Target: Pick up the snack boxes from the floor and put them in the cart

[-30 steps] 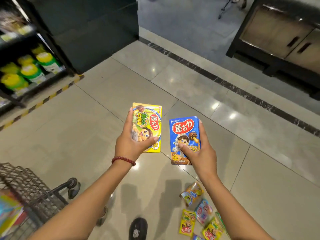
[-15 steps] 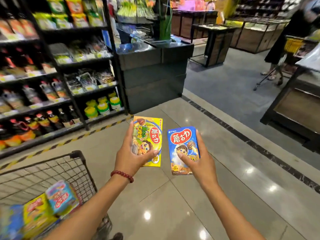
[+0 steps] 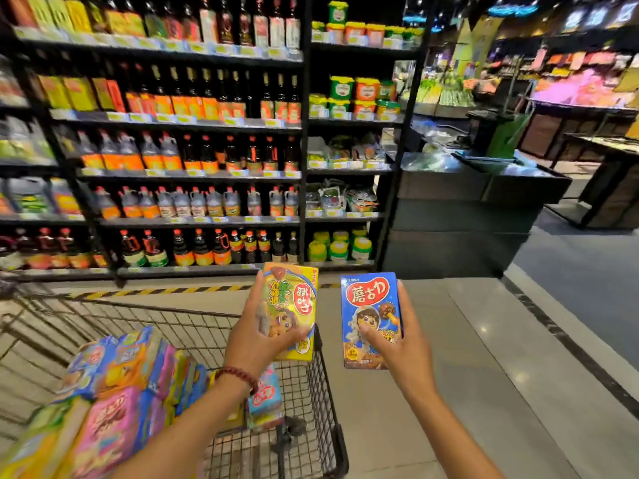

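OK: left hand (image 3: 257, 337) grips the yellow snack box (image 3: 294, 305), upright, above the cart's (image 3: 321, 385) right rim. Right hand (image 3: 397, 344) grips the blue snack box (image 3: 370, 312), upright, just right of the cart over the floor (image 3: 466, 357). Boxes apart. More snack boxes (image 3: 128, 382) piled inside the cart. Shelves (image 3: 193, 174) of bottles behind.

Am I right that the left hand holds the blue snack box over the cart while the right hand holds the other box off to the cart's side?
Not quite. In the head view the left hand holds the yellow snack box over the cart, not the blue one. The blue snack box is in the right hand, off to the cart's side, above the floor.
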